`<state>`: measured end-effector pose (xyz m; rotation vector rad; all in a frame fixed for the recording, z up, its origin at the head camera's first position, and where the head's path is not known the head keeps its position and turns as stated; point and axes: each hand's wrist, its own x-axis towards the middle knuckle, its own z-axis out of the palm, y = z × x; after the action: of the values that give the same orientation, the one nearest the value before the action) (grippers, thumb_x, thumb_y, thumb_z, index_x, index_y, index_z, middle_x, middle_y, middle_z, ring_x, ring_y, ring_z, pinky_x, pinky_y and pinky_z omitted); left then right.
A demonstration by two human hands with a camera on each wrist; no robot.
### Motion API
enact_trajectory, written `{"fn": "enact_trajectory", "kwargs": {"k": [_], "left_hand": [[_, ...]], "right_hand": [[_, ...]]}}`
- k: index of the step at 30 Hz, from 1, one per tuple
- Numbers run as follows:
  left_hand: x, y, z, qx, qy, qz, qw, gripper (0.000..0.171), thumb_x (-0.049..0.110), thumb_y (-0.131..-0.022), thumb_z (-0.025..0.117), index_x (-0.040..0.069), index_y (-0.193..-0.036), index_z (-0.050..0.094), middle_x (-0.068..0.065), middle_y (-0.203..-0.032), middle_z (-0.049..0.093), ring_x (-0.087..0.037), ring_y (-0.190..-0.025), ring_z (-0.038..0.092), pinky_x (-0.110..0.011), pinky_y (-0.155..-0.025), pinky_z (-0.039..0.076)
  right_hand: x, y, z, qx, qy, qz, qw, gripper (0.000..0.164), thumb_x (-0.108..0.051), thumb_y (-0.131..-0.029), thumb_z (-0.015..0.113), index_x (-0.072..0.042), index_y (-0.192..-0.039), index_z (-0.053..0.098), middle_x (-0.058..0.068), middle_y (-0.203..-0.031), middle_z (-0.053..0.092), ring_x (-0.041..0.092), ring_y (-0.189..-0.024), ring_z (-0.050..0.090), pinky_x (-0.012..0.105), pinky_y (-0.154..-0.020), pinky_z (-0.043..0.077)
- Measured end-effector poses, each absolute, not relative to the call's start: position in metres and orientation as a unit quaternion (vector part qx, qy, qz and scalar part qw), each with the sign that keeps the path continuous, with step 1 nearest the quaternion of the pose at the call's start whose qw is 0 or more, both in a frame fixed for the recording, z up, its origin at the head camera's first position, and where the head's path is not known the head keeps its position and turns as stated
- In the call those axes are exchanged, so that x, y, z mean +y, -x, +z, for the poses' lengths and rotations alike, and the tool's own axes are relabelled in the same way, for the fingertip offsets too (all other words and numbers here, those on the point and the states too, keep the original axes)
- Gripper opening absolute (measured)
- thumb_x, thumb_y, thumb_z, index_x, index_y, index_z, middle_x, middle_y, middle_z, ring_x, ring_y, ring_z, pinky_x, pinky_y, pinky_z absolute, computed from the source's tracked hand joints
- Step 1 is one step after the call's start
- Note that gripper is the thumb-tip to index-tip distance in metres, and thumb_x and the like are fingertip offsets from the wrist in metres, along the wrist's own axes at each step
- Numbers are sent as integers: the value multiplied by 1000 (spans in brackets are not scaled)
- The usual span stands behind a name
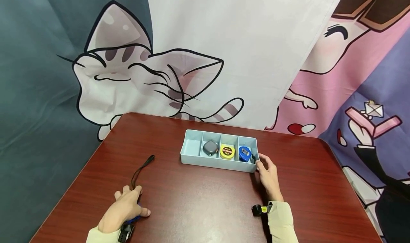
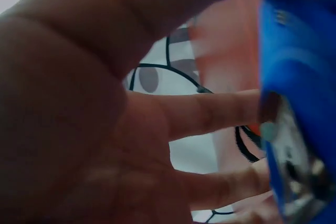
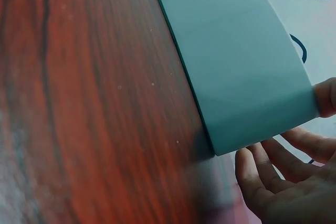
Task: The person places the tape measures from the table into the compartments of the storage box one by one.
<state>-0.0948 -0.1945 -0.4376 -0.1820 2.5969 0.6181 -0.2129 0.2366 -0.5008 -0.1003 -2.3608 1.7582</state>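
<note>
My left hand (image 1: 123, 209) holds a blue tape measure (image 2: 302, 72) low over the table's left side, thumb and fingers around it. The metal clip on the case shows in the left wrist view, while the hand hides most of the case from above. A dark wrist strap (image 1: 141, 170) trails forward from it. My right hand (image 1: 269, 175) grips the right end of a pale blue divided box (image 1: 217, 163), thumb at the rim. Inside, in separate compartments, lie a grey tape measure (image 1: 210, 148), a yellow tape measure (image 1: 227, 151) and another blue tape measure (image 1: 245, 153).
The box stands on a reddish-brown wooden table (image 1: 192, 204), toward its back edge. Behind the table hangs a cloth with cartoon figures (image 1: 256, 51). A dark object (image 1: 394, 214) stands beyond the table's right edge.
</note>
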Motion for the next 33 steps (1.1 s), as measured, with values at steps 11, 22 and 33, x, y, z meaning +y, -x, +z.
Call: {"fn": "enact_trajectory", "kwargs": {"k": [11,22,33], "left_hand": [[-193,92,-445,955,43,229,186,63,28,-43,81,8,-92,47,-16,-85,37,-36,-72,34,-40,-55,37],[-193,100,-446,963,6,219,159,41,24,-53,77,11,-78,47,-8,-76,37,-28,-67,36,-37,-57,37],[-193,103,-444,965,0,216,149,38,25,-56,76,9,-82,53,-7,-76,39,-27,-68,39,-36,-59,38]], "right_hand": [[236,213,-502,-796,35,598,94,29,-19,-85,48,-10,-113,49,9,-107,50,15,-87,47,24,-67,43],[236,213,-498,-794,34,600,94,31,-19,-85,47,-8,-114,48,10,-108,50,16,-91,47,22,-68,42],[236,212,-498,-796,37,597,93,31,-19,-85,48,-7,-113,49,11,-108,50,17,-90,47,23,-67,42]]}}
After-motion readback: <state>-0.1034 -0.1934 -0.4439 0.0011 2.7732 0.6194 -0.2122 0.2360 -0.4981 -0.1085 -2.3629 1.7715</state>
